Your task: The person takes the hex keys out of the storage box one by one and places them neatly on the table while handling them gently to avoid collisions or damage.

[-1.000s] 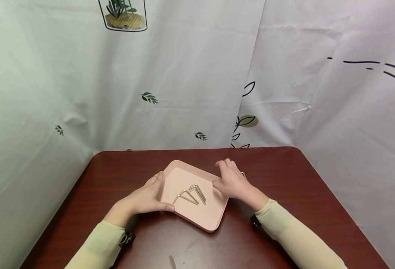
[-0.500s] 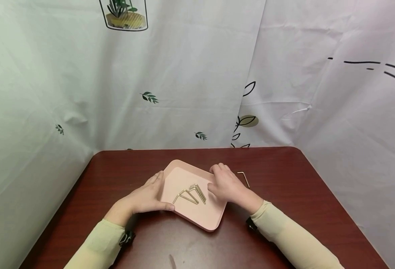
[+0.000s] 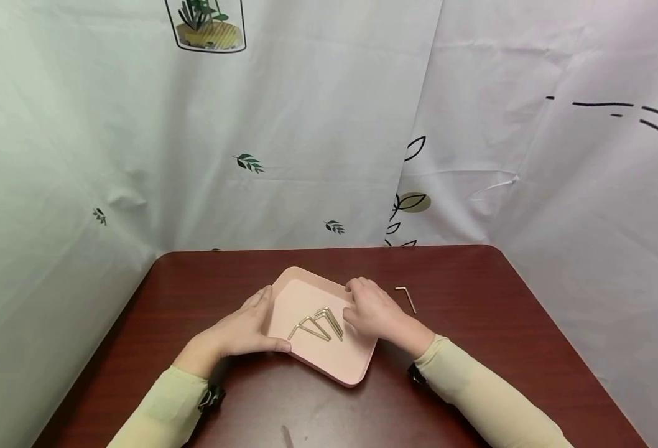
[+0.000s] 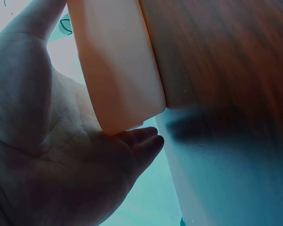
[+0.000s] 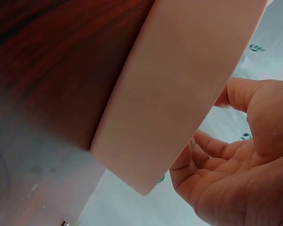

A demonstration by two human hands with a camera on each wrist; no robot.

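Observation:
A pink rectangular tray [image 3: 334, 367] rests on the table, turned at an angle. Several gold L-shaped hex keys [image 3: 306, 328] lie inside it, some overlapping. My left hand [image 3: 239, 330] holds the left corner, fingers along one side and thumb at the front rim. In the left wrist view, the fingertips [image 4: 148, 141] reach round the corner beside the tray wall [image 4: 118, 61]. At the opposite corner, my right hand [image 3: 376, 314] grips the rim, its thumb over the inside and its fingers at the far wall. The right wrist view shows those fingers partly hidden behind the wall [image 5: 179, 84].
One more hex key [image 3: 406, 298] lies on the dark red-brown table [image 3: 463, 298], just beyond my right hand. White patterned curtains [image 3: 306, 124] hang behind the table and at both sides. A small mark [image 3: 287, 435] shows on the tabletop near the front.
My right hand has moved left and slightly nearer along the tray's far right corner, bringing the loose hex key into full view. My left hand and the hex keys in the tray stay put.

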